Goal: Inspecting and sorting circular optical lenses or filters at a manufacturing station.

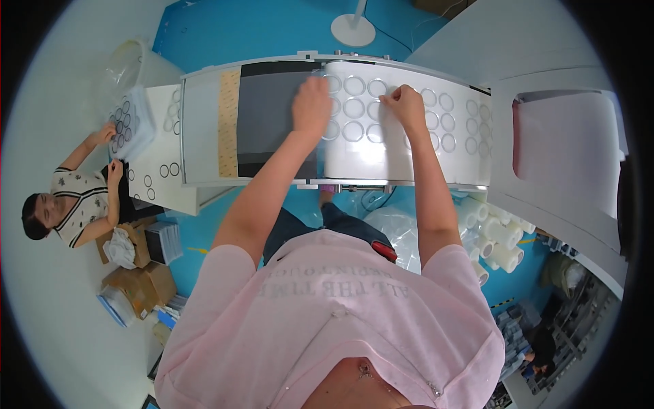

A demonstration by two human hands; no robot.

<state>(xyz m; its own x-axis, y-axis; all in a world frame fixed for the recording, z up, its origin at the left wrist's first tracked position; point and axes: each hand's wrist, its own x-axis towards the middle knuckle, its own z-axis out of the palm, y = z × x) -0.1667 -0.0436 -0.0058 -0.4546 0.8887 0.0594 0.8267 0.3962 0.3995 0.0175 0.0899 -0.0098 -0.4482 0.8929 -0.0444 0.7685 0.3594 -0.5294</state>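
Clear round rings [353, 131] lie in rows on a white conveyor surface [415, 170] in front of me. My left hand [313, 108] is at the left edge of this surface, beside the first column of rings. It is smeared by motion, so its finger pose and any contents are unclear. My right hand [407, 108] hovers over the middle of the rows, thumb and fingertips pinched together near the edge of one ring. Whatever is between those fingertips is too small to make out. The wrist and forearm hide some rings beneath.
A dark panel [272, 123] adjoins the white surface on the left, then a tan strip [228, 123]. A white machine housing [565, 136] stands right. At far left a co-worker [82, 194] handles dark rings at a tray [129, 126]. White rolls [501, 238] lie below right.
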